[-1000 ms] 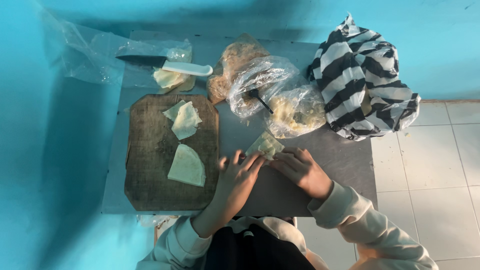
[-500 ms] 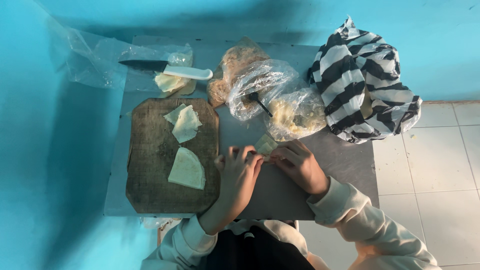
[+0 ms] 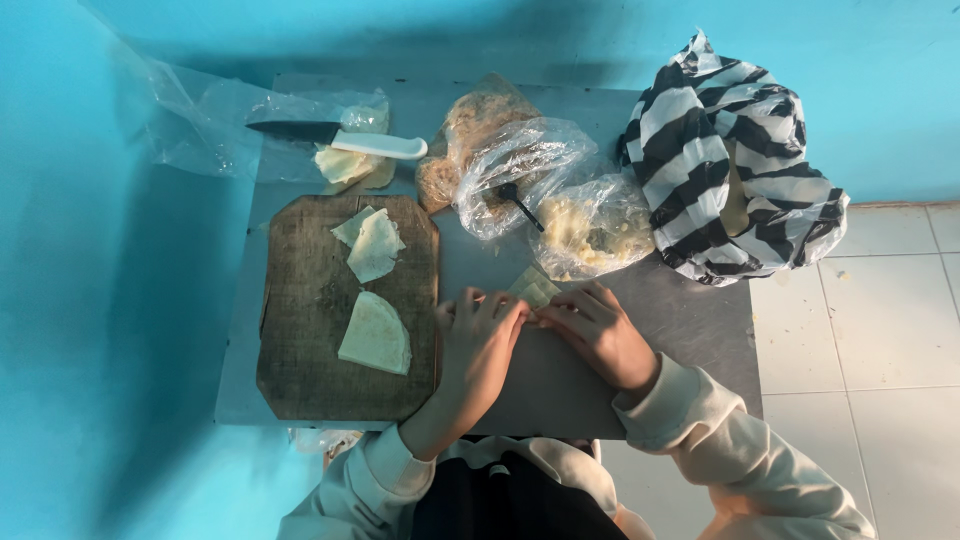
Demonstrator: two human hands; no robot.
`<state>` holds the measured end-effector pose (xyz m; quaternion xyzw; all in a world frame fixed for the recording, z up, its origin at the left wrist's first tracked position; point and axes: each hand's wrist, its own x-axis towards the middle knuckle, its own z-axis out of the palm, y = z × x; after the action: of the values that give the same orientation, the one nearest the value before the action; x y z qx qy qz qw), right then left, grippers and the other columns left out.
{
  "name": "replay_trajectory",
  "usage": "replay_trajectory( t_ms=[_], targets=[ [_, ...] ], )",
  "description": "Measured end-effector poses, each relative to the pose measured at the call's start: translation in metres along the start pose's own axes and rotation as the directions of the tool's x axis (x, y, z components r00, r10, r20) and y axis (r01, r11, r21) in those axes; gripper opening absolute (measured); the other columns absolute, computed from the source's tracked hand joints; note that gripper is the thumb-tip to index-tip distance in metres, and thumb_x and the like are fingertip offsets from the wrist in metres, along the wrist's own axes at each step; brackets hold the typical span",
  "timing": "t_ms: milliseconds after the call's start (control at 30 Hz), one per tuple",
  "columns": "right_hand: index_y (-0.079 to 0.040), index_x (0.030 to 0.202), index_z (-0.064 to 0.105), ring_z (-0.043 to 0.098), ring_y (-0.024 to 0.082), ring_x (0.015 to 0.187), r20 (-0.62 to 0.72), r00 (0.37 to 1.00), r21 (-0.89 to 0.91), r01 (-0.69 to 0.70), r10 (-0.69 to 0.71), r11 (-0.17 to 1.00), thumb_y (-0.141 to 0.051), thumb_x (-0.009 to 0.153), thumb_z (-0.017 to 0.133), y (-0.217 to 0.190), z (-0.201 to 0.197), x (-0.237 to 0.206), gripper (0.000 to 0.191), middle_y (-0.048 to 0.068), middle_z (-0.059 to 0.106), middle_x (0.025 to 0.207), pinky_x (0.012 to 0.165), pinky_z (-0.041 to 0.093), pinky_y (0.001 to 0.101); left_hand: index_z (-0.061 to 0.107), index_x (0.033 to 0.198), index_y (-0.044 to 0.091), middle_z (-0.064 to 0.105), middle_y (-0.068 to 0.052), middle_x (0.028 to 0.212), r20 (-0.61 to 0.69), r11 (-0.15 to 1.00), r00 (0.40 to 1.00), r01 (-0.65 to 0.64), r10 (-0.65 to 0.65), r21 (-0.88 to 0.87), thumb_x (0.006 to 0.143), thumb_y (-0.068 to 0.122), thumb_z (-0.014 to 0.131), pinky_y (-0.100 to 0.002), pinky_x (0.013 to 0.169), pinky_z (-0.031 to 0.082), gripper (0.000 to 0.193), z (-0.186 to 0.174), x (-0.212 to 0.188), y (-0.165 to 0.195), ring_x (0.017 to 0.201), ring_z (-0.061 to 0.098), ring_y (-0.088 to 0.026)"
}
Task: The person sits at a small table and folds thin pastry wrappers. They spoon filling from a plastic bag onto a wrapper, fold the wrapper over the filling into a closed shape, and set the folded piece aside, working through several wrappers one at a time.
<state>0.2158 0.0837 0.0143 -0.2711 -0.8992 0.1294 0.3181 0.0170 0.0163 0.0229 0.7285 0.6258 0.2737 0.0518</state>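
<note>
The light is soft and even, fairly bright, with a cool blue cast from the painted walls. It seems to fall from above and a little from the right: the floor tiles (image 3: 870, 320) right of the fingers (image 3: 520, 312) look palest, while the wall left of them sinks into a deeper, duller blue. A broad shadow lies along the wall beyond the fingers, and a darker patch sits below the worktop (image 3: 690, 320) edge on the left. The clear plastic bags (image 3: 560, 190) just past the fingers catch small white glints. The hands look slightly soft; the cutting board (image 3: 310, 300) is sharper. Edges bend only mildly.
</note>
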Motion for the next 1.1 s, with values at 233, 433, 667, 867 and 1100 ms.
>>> replay_trajectory(
  t_ms=[233, 433, 667, 867, 1100],
  targets=[
    [-0.010, 0.108, 0.075, 0.064, 0.030, 0.097, 0.014, 1.000, -0.054, 0.014, -0.013, 0.998, -0.013, 0.080, 0.079, -0.006, -0.003, 0.001, 0.028, 0.009, 0.069, 0.106, 0.086, 0.052, 0.0401, 0.074, 0.103, 0.018, 0.065, 0.002, 0.114, -0.082, 0.998, 0.995, -0.058, 0.061, 0.032, 0.088, 0.025, 0.073, -0.048, 0.094, 0.035, 0.017, 0.006, -0.005, -0.008, 0.111, 0.054, -0.026],
    [-0.007, 0.109, 0.073, 0.065, 0.028, 0.099, 0.054, 0.998, -0.095, 0.030, -0.025, 0.995, -0.011, 0.085, 0.076, -0.007, -0.006, 0.003, 0.025, 0.009, 0.069, 0.107, 0.088, 0.052, 0.0408, 0.073, 0.102, 0.018, 0.065, 0.001, 0.112, -0.040, 0.996, 0.999, -0.030, 0.033, 0.081, 0.091, 0.025, 0.071, -0.049, 0.093, 0.034, 0.013, 0.010, -0.002, -0.008, 0.110, 0.055, -0.026],
    [-0.006, 0.113, 0.069, 0.068, 0.029, 0.101, 0.268, 0.959, -0.017, 0.103, -0.095, 0.995, -0.009, 0.086, 0.066, 0.009, -0.021, 0.024, 0.027, 0.010, 0.072, 0.107, 0.089, 0.053, 0.0406, 0.074, 0.098, 0.018, 0.063, -0.001, 0.103, -0.052, 0.998, 0.998, 0.040, -0.037, 0.054, 0.091, 0.025, 0.070, -0.051, 0.091, 0.034, 0.010, 0.010, 0.005, -0.005, 0.108, 0.054, -0.028],
    [-0.011, 0.105, 0.072, 0.070, 0.028, 0.086, 0.389, 0.908, 0.202, -0.246, 0.153, 0.948, -0.017, 0.091, 0.070, 0.025, -0.019, 0.040, 0.015, 0.009, 0.072, 0.093, 0.075, 0.054, 0.0390, 0.076, 0.089, 0.015, 0.058, -0.006, 0.105, -0.053, 0.989, 0.988, 0.146, -0.145, 0.013, 0.086, 0.028, 0.076, -0.053, 0.087, 0.033, 0.014, 0.011, 0.012, 0.000, 0.110, 0.049, -0.032],
    [-0.010, 0.102, 0.074, 0.069, 0.028, 0.085, 0.331, 0.921, 0.201, -0.281, 0.205, 0.938, -0.016, 0.087, 0.074, 0.027, -0.010, 0.033, 0.016, 0.009, 0.069, 0.094, 0.074, 0.055, 0.0378, 0.079, 0.081, 0.015, 0.059, -0.005, 0.104, -0.046, 0.979, 0.978, 0.204, -0.205, -0.025, 0.078, 0.030, 0.081, -0.056, 0.087, 0.031, 0.016, 0.013, 0.019, -0.006, 0.113, 0.046, -0.034]
  ],
)
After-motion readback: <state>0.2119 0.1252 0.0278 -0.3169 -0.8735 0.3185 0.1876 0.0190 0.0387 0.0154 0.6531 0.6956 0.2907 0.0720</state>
